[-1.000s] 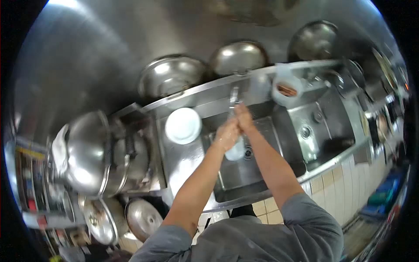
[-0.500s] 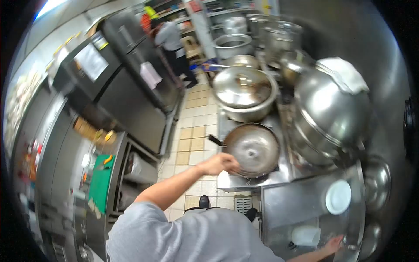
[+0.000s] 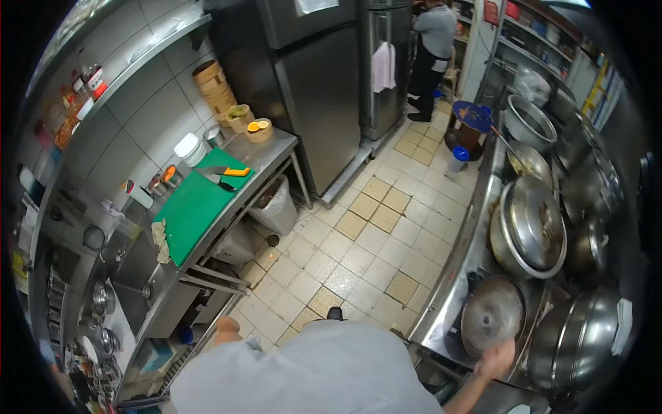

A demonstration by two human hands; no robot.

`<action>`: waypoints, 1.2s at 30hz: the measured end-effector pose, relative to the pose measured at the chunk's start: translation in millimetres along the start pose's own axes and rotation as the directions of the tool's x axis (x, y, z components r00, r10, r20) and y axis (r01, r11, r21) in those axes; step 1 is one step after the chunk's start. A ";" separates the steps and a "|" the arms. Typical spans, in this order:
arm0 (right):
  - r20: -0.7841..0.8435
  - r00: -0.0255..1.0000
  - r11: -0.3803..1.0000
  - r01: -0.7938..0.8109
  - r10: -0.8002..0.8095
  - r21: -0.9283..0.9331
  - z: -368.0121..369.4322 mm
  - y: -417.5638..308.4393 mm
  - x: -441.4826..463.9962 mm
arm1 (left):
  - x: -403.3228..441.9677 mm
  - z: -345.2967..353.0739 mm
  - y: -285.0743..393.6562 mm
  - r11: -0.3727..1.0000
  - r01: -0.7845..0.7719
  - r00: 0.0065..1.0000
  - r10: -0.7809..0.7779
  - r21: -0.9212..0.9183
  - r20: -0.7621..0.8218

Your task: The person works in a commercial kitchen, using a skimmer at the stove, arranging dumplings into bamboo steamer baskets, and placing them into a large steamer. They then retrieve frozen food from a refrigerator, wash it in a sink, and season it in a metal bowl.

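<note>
Right fingers (image 3: 503,352) — blurred, indistinct

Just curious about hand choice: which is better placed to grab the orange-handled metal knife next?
Likely the left hand, nearer that knife; the right hand is by the round metal pan.

The pan (image 3: 493,303) was broad, round and shallow, its wide inner face dull grey and streaked, with a small dark round spot at the middle and a darker, brownish band running around toward the rim. It sat flat on the steel counter (image 3: 447,303), near the counter's aisle-side edge, between the big lidded pot (image 3: 527,224) and the bulky domed steel vessel (image 3: 572,338). A short black handle (image 3: 474,279) showed at its rim, on the side toward the lidded pot. The right hand (image 3: 497,359) covered part of the opposite rim from view; whether the fingers touched the metal could not be told
</note>
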State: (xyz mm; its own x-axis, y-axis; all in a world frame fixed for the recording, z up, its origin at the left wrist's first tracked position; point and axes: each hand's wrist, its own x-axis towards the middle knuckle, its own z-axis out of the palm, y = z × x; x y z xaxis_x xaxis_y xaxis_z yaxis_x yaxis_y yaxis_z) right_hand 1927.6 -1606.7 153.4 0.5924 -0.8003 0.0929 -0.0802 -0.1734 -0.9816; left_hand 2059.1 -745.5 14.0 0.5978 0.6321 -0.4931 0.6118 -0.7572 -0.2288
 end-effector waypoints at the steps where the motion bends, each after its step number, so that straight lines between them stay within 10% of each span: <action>1: -0.037 0.999 0.998 -0.009 0.011 0.060 117.1 -77.2 13.8 | -6.6 -15.2 3.2 1.000 0.009 1.000 -0.009 -0.001 0.006; 2: 0.398 0.916 0.995 -0.073 0.043 0.061 186.9 -161.3 27.1 | -13.4 -31.0 14.4 0.996 0.055 0.995 -0.049 -0.069 0.081; 6: 0.505 0.701 0.630 0.698 -0.504 -0.340 344.7 -234.4 122.3 | 55.6 -32.0 52.2 0.954 0.006 1.000 0.000 -0.300 0.017; 9: 0.441 0.763 0.711 0.626 -0.473 -0.320 395.4 -297.0 170.9 | 58.3 -90.3 116.4 0.844 0.014 1.000 -0.007 -0.537 0.014; 13: 0.497 0.757 0.797 0.573 -0.425 -0.192 435.4 -290.5 261.4 | 149.2 -50.4 158.4 0.888 -0.294 0.948 0.319 -0.352 0.012; 15: 0.682 0.698 0.975 0.121 -0.218 0.188 467.4 -254.3 306.4 | 151.7 -59.2 194.6 0.822 -0.159 0.942 0.292 -0.546 0.164; 18: 0.916 0.374 0.630 -0.679 -0.146 0.378 553.4 -101.8 400.4 | 145.7 -77.1 232.1 0.783 0.200 0.872 0.131 -0.589 0.471; 19: 0.691 0.581 0.891 -0.396 0.430 -0.221 584.9 -100.3 393.9 | 155.6 -68.5 232.5 0.744 0.253 0.867 0.110 -0.619 0.487; 20: 0.696 0.590 0.900 -0.384 0.410 -0.205 602.7 -100.8 404.1 | 169.9 -67.5 245.9 0.698 0.303 0.859 0.095 -0.648 0.504; 22: 0.631 0.756 0.870 0.182 0.174 -0.458 647.9 -103.6 437.5 | 122.8 -164.3 299.2 0.613 0.573 0.768 -0.170 -0.544 0.618; 24: 0.622 0.774 0.465 0.596 -0.117 -0.654 702.7 -116.4 474.8 | 139.9 -179.5 319.8 0.594 0.530 0.806 -0.131 -0.605 0.577; 28: 0.402 0.575 0.529 0.817 -0.713 -0.229 850.2 -248.3 574.8 | 183.5 -214.6 391.9 0.607 0.395 0.879 -0.033 -0.690 0.475; 33: 0.295 0.575 0.630 0.764 -0.763 0.140 1025.3 -428.6 664.6 | 294.3 -264.9 519.0 0.681 -0.055 0.950 0.262 -0.731 0.173; 36: 0.310 0.598 0.639 0.768 -0.739 0.041 1119.7 -495.7 727.2 | 373.9 -321.8 627.6 0.577 -0.547 0.797 0.581 -0.606 -0.166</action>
State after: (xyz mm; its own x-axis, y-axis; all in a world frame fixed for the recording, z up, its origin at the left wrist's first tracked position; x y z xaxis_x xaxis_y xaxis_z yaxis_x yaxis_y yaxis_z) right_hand 3295.7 -1460.0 520.7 0.6624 -0.1727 0.7290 0.4367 -0.7017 -0.5630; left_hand 2833.3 -931.3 -43.9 0.9177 0.0908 -0.3868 0.3401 -0.6828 0.6466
